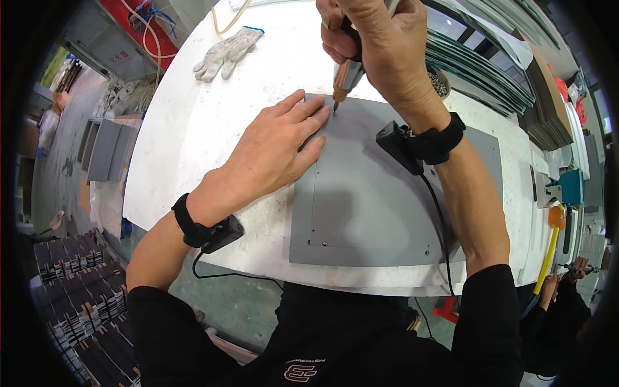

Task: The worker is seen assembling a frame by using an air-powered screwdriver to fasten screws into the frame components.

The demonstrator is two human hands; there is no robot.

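A grey flat panel (371, 200) with small holes along its edges lies on the white worktable (174, 155). My left hand (274, 145) lies flat across the panel's far left edge, fingers stretched out. My right hand (390, 58) is wrapped round an electric screwdriver (347, 79), held tilted above the panel. Its thin bit points down at the far left corner, close to my left fingertips. Whether the bit sits in a screw is too small to tell. Black devices with cables are strapped to both my wrists.
A white work glove (229, 55) lies at the table's far left. Beyond my right forearm are a small round container (438, 84) and stacked green-edged strips (483, 71). A yellow-handled mallet (548, 248) lies at right, near another person's hands (579, 267). Dark stacked parts (80, 290) stand lower left.
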